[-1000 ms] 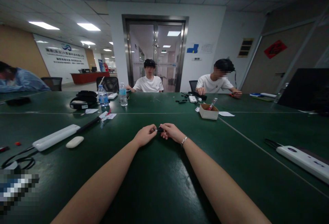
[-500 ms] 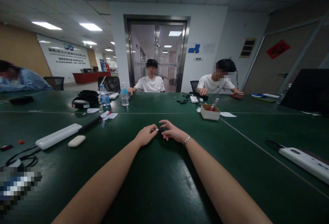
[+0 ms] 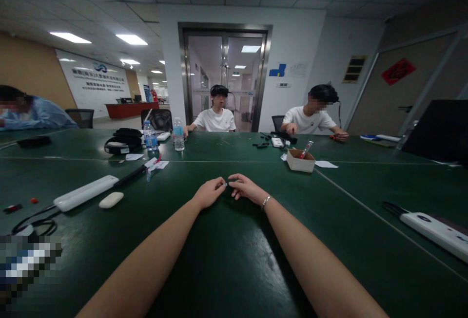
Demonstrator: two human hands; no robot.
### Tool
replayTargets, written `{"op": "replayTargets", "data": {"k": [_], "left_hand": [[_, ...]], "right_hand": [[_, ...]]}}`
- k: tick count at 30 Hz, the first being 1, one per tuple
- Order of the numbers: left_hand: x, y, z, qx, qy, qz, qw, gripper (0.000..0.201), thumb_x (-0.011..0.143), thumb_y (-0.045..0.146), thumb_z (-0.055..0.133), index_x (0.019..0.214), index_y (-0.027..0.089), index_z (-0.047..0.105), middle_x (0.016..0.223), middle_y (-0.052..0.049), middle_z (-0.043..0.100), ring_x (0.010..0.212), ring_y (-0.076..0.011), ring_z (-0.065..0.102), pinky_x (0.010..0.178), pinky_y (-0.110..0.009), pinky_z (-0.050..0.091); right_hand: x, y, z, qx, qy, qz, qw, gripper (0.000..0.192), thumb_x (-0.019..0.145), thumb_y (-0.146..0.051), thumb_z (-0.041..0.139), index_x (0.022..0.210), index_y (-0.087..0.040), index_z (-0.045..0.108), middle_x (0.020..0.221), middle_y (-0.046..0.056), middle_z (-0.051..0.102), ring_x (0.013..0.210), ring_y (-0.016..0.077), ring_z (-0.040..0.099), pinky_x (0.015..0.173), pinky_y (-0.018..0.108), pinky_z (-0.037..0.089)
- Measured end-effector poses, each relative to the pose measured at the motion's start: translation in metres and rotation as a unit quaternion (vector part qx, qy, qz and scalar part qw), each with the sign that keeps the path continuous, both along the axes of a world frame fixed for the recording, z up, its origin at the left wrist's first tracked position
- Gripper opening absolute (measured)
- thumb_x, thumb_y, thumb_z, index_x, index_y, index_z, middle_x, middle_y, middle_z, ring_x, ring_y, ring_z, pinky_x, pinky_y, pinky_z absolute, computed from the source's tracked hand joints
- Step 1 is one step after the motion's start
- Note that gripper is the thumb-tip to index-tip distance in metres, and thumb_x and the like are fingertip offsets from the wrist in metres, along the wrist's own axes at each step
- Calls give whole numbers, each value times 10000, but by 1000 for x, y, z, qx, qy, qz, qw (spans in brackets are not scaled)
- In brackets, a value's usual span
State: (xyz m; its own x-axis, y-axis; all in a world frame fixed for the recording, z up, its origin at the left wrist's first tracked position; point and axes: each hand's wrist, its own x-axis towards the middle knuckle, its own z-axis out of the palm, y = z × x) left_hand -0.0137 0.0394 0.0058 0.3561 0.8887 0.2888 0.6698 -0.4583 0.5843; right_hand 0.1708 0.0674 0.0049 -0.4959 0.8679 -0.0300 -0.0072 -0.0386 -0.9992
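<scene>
Both of my forearms stretch out over the dark green table (image 3: 234, 259). My left hand (image 3: 209, 193) and my right hand (image 3: 245, 188) meet at the fingertips near the table's middle. Between the fingertips sits a small dark object (image 3: 227, 184) with a pale metallic end, pinched from both sides. It is too small to identify. A thin bracelet (image 3: 265, 201) circles my right wrist.
A white power strip (image 3: 86, 193) and a white oval piece (image 3: 111, 200) lie at left, another power strip (image 3: 435, 230) at right. A small cardboard box (image 3: 300, 160) and two water bottles (image 3: 149, 136) stand further back. Three people sit at the far side and left.
My right hand briefly spread its fingers half a second ago and has closed back onto the small object. The view has shifted slightly; my arms stay in place.
</scene>
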Motion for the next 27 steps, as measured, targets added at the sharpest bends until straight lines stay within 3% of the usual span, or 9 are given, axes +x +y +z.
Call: {"op": "replayTargets", "data": {"k": [3, 7, 12, 22, 27], "left_hand": [[0, 0, -1, 2, -1, -4, 1000, 276, 829, 418, 362, 883, 214, 540, 756, 12, 562, 690, -141, 494, 612, -234, 352], [0, 1, -2, -1, 0, -2, 1000, 295, 832, 432, 347, 878, 212, 539, 760, 11, 561, 672, -138, 494, 593, -233, 347], [1, 1, -2, -2, -2, 4, 1000, 319, 833, 452, 337, 869, 211, 543, 755, 11, 561, 676, -136, 497, 594, -233, 351], [0, 1, 0, -6, 1, -9, 1000, 391, 850, 422, 293, 736, 181, 579, 745, -9, 573, 709, -145, 512, 633, -238, 370], [2, 0, 1, -9, -20, -2, 1000, 396, 844, 449, 320, 859, 181, 611, 854, -40, 586, 792, -165, 526, 686, -254, 403]], "right_hand": [[-1, 0, 1, 1, -22, -15, 1000, 129, 848, -198, 499, 967, -156, 477, 667, -1, 550, 438, 78, 560, 357, 150, 469], [0, -2, 3, 15, -3, -2, 1000, 316, 738, -89, 613, 994, -196, 462, 749, -20, 560, 467, 68, 569, 381, 148, 482], [-1, -2, 3, -5, -21, -11, 1000, 100, 863, -207, 475, 934, -139, 496, 634, 15, 580, 410, 73, 528, 333, 139, 429], [2, 1, 0, 21, -1, 1, 1000, 162, 731, -92, 569, 889, -118, 544, 677, 2, 589, 390, 34, 483, 321, 114, 378], [2, 1, -1, 22, 4, -1, 1000, 176, 719, -91, 582, 890, -119, 552, 659, -15, 577, 391, 32, 487, 336, 115, 389]]}}
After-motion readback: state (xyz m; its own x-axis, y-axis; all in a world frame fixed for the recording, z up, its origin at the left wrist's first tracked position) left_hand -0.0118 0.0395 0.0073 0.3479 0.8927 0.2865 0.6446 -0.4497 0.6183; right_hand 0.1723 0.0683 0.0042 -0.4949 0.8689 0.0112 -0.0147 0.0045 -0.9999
